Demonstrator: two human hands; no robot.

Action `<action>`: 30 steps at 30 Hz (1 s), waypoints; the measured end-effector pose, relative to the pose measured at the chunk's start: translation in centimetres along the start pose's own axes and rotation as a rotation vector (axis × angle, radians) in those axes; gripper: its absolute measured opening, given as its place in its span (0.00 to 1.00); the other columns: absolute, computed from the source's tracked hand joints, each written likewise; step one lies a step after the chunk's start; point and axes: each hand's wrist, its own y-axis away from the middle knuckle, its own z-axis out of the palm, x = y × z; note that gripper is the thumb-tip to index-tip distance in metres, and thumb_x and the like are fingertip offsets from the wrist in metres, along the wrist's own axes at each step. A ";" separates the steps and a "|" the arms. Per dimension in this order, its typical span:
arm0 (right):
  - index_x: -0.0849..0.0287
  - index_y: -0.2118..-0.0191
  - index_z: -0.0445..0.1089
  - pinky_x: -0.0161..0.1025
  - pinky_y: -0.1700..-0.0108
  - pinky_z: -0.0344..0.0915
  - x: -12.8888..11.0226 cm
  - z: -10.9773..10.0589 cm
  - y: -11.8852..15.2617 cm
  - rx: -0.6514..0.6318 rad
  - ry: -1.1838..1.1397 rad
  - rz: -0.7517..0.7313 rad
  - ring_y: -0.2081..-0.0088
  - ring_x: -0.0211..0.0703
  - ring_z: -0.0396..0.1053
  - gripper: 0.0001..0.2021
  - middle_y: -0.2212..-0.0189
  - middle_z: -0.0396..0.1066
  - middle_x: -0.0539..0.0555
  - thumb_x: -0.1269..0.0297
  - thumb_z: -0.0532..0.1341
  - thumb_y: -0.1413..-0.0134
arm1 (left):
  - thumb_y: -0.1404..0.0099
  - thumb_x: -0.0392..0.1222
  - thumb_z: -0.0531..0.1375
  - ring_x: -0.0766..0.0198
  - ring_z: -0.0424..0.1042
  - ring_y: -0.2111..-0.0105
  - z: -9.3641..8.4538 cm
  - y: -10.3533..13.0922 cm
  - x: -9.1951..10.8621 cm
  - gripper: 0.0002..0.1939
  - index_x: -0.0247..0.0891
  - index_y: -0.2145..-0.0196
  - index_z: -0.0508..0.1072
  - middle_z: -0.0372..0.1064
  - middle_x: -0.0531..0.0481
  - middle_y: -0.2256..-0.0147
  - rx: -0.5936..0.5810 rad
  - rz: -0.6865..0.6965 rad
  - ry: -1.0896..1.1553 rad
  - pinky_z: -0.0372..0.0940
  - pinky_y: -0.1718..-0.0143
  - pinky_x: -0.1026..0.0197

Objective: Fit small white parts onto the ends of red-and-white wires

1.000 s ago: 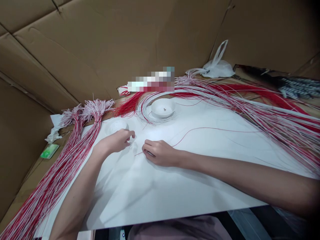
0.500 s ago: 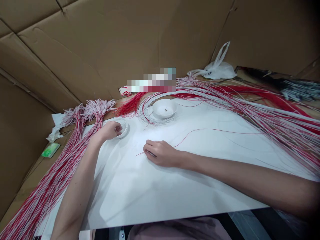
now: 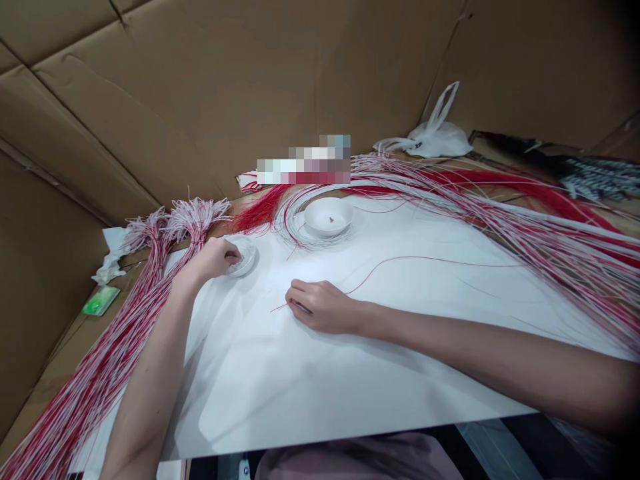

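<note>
Left hand [image 3: 220, 258]: fingers curled down into the clear dish [image 3: 245, 257] on the white surface [image 3: 260, 373]; whether they grip anything cannot be told. Right hand [image 3: 320, 305]: fingers closed on the thin red strand [image 3: 380, 262], its short end protruding leftward, and a small dark tool [image 3: 301, 307].

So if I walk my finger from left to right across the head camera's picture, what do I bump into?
Green packet → left hand → right hand → white plastic bag → dark striped thing.
</note>
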 end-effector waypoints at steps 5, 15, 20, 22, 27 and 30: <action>0.61 0.63 0.67 0.35 0.72 0.49 -0.1 0.0 0.0 0.002 0.001 0.002 0.73 0.33 0.59 0.08 0.66 0.67 0.52 0.70 0.51 0.38 | 0.46 0.33 0.56 0.63 0.72 0.73 0.3 0.0 -0.3 0.12 0.36 0.71 0.80 0.77 0.49 0.72 -0.041 0.002 0.002 0.61 0.70 0.65; 0.61 0.62 0.67 0.35 0.72 0.49 0.0 -0.1 0.0 -0.008 0.002 0.004 0.73 0.34 0.59 0.08 0.66 0.68 0.52 0.70 0.51 0.38 | 0.48 0.35 0.56 0.63 0.71 0.74 0.4 -0.2 -0.6 0.10 0.36 0.74 0.79 0.76 0.49 0.75 -0.038 0.013 0.029 0.61 0.72 0.65; 0.62 0.63 0.67 0.35 0.72 0.49 0.0 0.0 0.0 -0.004 0.008 -0.001 0.73 0.34 0.58 0.08 0.66 0.67 0.52 0.70 0.50 0.38 | 0.44 0.36 0.56 0.63 0.71 0.73 -0.1 0.1 -0.7 0.11 0.34 0.71 0.79 0.77 0.47 0.72 0.024 0.031 0.021 0.62 0.68 0.64; 0.62 0.63 0.66 0.35 0.72 0.48 0.0 0.0 0.0 -0.002 0.011 0.002 0.73 0.34 0.58 0.08 0.66 0.67 0.52 0.70 0.50 0.38 | 0.43 0.36 0.55 0.62 0.72 0.72 -0.4 0.3 -0.4 0.12 0.34 0.70 0.79 0.77 0.47 0.71 0.037 0.043 0.019 0.62 0.67 0.64; 0.61 0.63 0.66 0.35 0.72 0.47 0.0 0.1 0.0 0.004 0.008 0.001 0.73 0.33 0.58 0.07 0.66 0.67 0.52 0.70 0.51 0.38 | 0.41 0.37 0.54 0.61 0.72 0.69 -1.7 1.9 2.0 0.13 0.36 0.67 0.79 0.77 0.48 0.68 0.059 0.094 0.016 0.62 0.66 0.63; 0.61 0.63 0.66 0.35 0.73 0.47 0.1 0.2 0.0 0.017 0.008 -0.007 0.74 0.33 0.58 0.07 0.67 0.67 0.52 0.70 0.51 0.38 | 0.40 0.36 0.54 0.62 0.70 0.71 -1.8 2.9 4.0 0.11 0.37 0.68 0.78 0.76 0.49 0.70 0.004 0.165 -0.046 0.61 0.67 0.63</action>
